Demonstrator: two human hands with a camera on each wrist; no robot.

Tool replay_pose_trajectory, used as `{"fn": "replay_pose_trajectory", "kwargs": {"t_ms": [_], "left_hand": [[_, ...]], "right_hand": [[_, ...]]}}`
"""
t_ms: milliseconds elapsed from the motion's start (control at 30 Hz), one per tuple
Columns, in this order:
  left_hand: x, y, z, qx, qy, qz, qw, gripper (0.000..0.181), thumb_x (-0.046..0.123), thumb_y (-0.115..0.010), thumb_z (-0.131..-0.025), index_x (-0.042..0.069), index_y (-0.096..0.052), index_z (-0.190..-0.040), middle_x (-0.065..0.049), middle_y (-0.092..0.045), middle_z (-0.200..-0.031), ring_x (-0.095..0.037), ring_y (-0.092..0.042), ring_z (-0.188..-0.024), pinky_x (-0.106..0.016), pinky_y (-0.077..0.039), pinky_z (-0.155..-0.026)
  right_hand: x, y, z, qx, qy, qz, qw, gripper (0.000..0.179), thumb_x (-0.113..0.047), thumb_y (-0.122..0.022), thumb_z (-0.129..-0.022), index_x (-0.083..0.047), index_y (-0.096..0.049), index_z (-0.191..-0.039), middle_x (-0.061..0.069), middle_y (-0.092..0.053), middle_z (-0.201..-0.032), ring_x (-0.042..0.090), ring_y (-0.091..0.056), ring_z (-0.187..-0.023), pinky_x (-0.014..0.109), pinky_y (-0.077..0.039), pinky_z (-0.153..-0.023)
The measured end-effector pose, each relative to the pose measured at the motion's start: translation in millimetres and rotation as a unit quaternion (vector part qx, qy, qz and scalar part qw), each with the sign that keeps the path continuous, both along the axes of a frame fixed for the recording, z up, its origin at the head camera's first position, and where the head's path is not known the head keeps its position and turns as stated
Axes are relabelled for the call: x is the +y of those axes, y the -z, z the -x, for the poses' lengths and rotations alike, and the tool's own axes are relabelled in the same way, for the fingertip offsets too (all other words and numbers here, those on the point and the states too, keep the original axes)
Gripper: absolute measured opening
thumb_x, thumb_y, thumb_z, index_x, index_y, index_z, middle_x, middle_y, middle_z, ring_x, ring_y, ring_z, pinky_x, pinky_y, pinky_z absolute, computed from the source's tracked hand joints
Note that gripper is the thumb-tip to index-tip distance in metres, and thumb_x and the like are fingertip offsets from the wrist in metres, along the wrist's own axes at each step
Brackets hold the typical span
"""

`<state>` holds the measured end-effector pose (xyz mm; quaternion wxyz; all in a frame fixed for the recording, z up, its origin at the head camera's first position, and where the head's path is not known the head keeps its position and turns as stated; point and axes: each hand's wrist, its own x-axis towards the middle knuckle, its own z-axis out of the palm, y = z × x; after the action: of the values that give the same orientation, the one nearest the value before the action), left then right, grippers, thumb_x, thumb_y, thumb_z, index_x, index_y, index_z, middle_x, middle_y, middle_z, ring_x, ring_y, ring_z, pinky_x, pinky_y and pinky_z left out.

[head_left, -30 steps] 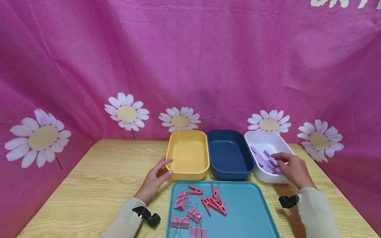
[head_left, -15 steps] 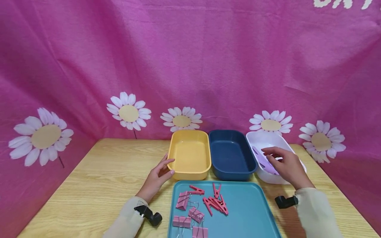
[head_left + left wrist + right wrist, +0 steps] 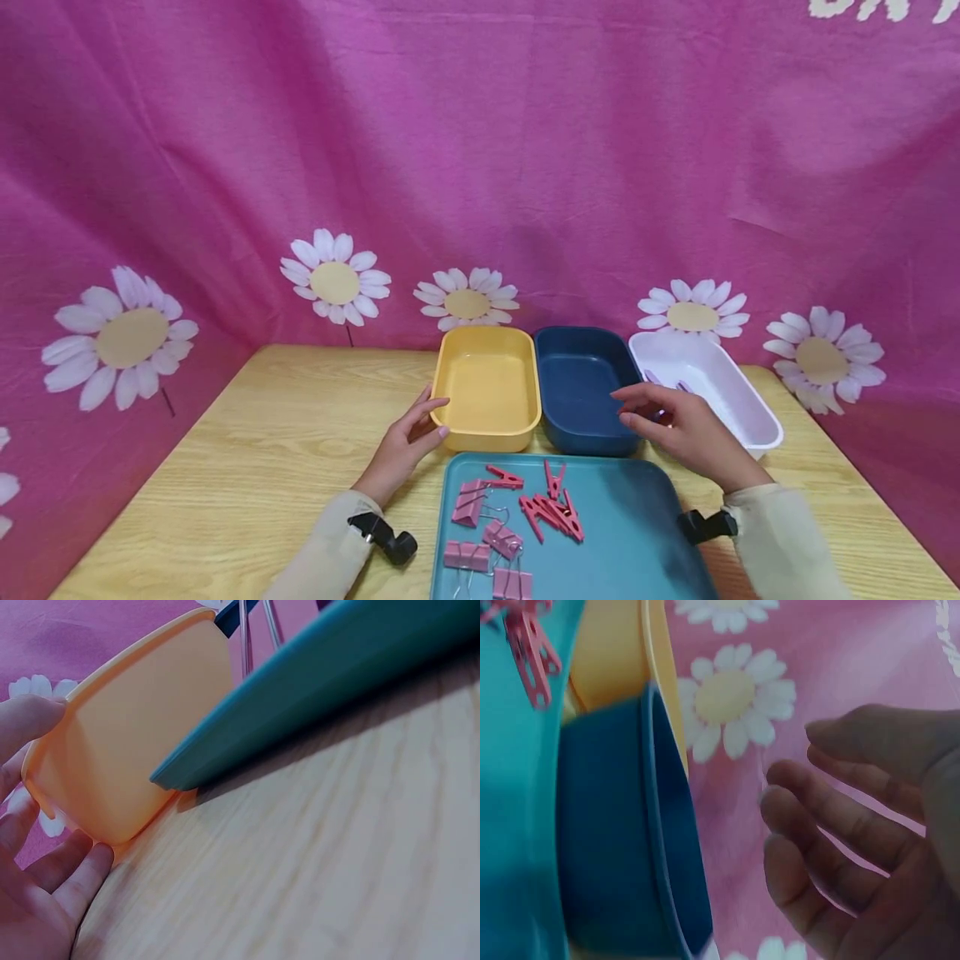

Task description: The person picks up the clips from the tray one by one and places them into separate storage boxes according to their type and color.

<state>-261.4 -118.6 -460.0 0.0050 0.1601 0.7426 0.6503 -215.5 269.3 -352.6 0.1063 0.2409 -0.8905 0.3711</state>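
My left hand [image 3: 405, 442] rests at the near left corner of the yellow bin [image 3: 486, 383], its fingers and thumb loosely spread about the rim. Over the right side of the navy bin [image 3: 585, 387] hovers my right hand [image 3: 686, 429], fingers relaxed and slightly bent; the right wrist view shows nothing between them. Partly behind it stands the white bin [image 3: 738, 404], where tips of purple items [image 3: 651, 377] show. On the teal tray [image 3: 622, 533] lie several red clothespins [image 3: 555, 512] and several pink binder clips [image 3: 467, 556].
The three bins stand in a row behind the tray on a wooden table [image 3: 300, 425]. A pink cloth with printed daisies [image 3: 465, 304] hangs behind. A black wrist camera [image 3: 705, 525] sits on the right sleeve, another [image 3: 386, 537] on the left.
My right hand has moved from inside the white bin leftward to over the navy bin, leaving purple items behind. My left hand has stayed at the yellow bin; the head view has shifted slightly.
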Motion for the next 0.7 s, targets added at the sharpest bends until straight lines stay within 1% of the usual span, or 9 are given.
{"fn": "replay_pose_trajectory", "kwargs": {"t_ms": [33,167,300,433,533,567,600,700], "left_hand": [[0.2,-0.5,-0.5,-0.003,-0.001,-0.001,1.0,0.045,0.026,-0.066,-0.093,0.019,-0.055,-0.136,0.007,-0.02,-0.159,-0.023,-0.034,-0.138,-0.039,-0.031,-0.112],[0.8,-1.1,-1.1,-0.006,-0.004,-0.002,1.0,0.046,0.027,-0.066,-0.092,0.018,-0.055,-0.136,0.006,-0.019,-0.159,-0.024,-0.035,-0.138,-0.04,-0.033,-0.112],[1.6,-1.9,-0.6,-0.01,-0.007,0.003,0.9999,0.046,0.029,-0.067,-0.091,0.022,-0.056,-0.135,0.009,-0.019,-0.159,-0.022,-0.036,-0.137,-0.037,-0.034,-0.111],[1.7,-1.4,-0.6,-0.016,-0.011,0.006,0.9998,0.045,0.03,-0.068,-0.091,0.025,-0.057,-0.134,0.013,-0.02,-0.158,-0.021,-0.036,-0.137,-0.036,-0.035,-0.11],[2.6,-1.7,-0.4,-0.011,-0.006,0.002,0.9999,0.045,0.03,-0.068,-0.091,0.023,-0.057,-0.134,0.011,-0.02,-0.158,-0.022,-0.037,-0.136,-0.036,-0.035,-0.11],[2.9,-4.8,-1.9,-0.013,-0.003,0.0,0.9999,0.045,0.028,-0.067,-0.092,0.021,-0.056,-0.135,0.009,-0.019,-0.159,-0.023,-0.037,-0.137,-0.037,-0.035,-0.111],[3.1,-8.8,-4.3,-0.014,-0.001,0.0,0.9999,0.046,0.026,-0.067,-0.092,0.018,-0.055,-0.136,0.007,-0.019,-0.159,-0.025,-0.036,-0.137,-0.038,-0.034,-0.111],[2.5,-7.6,-4.2,-0.014,0.0,-0.002,0.9999,0.046,0.025,-0.067,-0.092,0.017,-0.055,-0.136,0.006,-0.018,-0.16,-0.025,-0.036,-0.137,-0.039,-0.034,-0.111]], "right_hand": [[-4.3,0.4,-1.3,-0.008,-0.009,0.0,0.9999,0.026,-0.015,-0.069,-0.09,-0.013,-0.067,-0.115,0.004,-0.071,-0.098,0.011,-0.066,-0.082,0.025,-0.057,-0.069],[-21.0,2.0,-7.3,-0.038,-0.036,-0.006,0.9986,0.028,-0.022,-0.069,-0.09,-0.016,-0.066,-0.117,-0.002,-0.07,-0.097,0.01,-0.064,-0.085,0.027,-0.057,-0.07],[-31.9,4.9,-13.4,-0.066,-0.051,-0.021,0.9963,0.029,-0.027,-0.07,-0.09,-0.017,-0.066,-0.117,-0.007,-0.068,-0.095,0.009,-0.063,-0.084,0.027,-0.056,-0.07],[-37.9,10.2,-19.5,-0.082,-0.065,-0.039,0.9937,0.027,-0.029,-0.071,-0.089,-0.023,-0.066,-0.115,-0.011,-0.067,-0.094,0.008,-0.062,-0.083,0.026,-0.055,-0.07],[-39.9,15.7,-23.0,-0.09,-0.072,-0.053,0.9919,0.027,-0.031,-0.072,-0.088,-0.027,-0.066,-0.113,-0.012,-0.067,-0.094,0.007,-0.061,-0.081,0.026,-0.054,-0.069],[-40.5,17.5,-23.6,-0.093,-0.079,-0.058,0.9909,0.027,-0.031,-0.072,-0.087,-0.027,-0.066,-0.113,-0.011,-0.067,-0.094,0.007,-0.061,-0.081,0.026,-0.054,-0.069],[-41.1,18.8,-23.9,-0.095,-0.086,-0.062,0.9898,0.027,-0.031,-0.072,-0.087,-0.026,-0.066,-0.113,-0.01,-0.067,-0.094,0.007,-0.06,-0.08,0.026,-0.054,-0.068],[-43.0,22.0,-25.5,-0.101,-0.109,-0.075,0.986,0.029,-0.033,-0.072,-0.087,-0.021,-0.066,-0.112,-0.009,-0.066,-0.091,0.006,-0.059,-0.079,0.025,-0.054,-0.066]]}}
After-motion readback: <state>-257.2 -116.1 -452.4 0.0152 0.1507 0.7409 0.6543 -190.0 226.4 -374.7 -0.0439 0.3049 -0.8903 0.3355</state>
